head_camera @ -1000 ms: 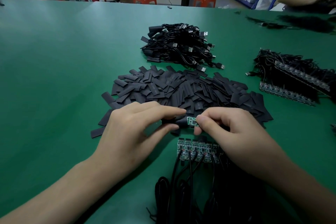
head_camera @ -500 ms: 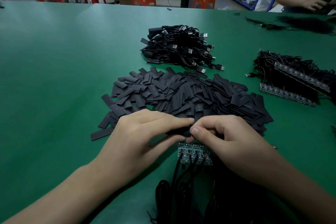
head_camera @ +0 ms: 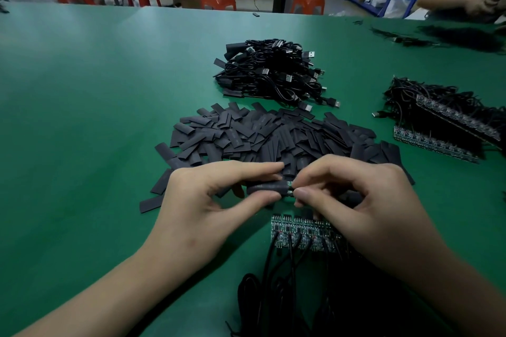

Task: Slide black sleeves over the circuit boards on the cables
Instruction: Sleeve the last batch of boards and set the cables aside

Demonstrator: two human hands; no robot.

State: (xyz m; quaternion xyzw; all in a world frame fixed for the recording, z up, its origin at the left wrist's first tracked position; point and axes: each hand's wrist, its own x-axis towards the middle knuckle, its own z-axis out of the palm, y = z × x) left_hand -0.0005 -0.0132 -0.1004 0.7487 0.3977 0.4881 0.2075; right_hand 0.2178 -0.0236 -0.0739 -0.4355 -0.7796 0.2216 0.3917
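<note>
Here the left hand [head_camera: 208, 200] pinches a limp, flat black sleeve [head_camera: 265, 187] just above the green table [head_camera: 82, 117], while the right hand [head_camera: 356, 200] pinches the small, stiff green circuit board [head_camera: 289, 188] at the sleeve's mouth: light, probably fragile, and best held by its edges.

The bench [head_camera: 82, 117] wears a smooth green mat, matt with a soft sheen under the lights. The heaped black sleeves [head_camera: 273, 137] look like flat, dull plastic tubing. The circuit boards [head_camera: 301, 232] are glossy green, flecked with bright solder. The cables [head_camera: 273, 74] have smooth black plastic jackets, their USB plugs [head_camera: 311, 54] bare shiny metal. The stools [head_camera: 218, 0] are orange plastic.
</note>
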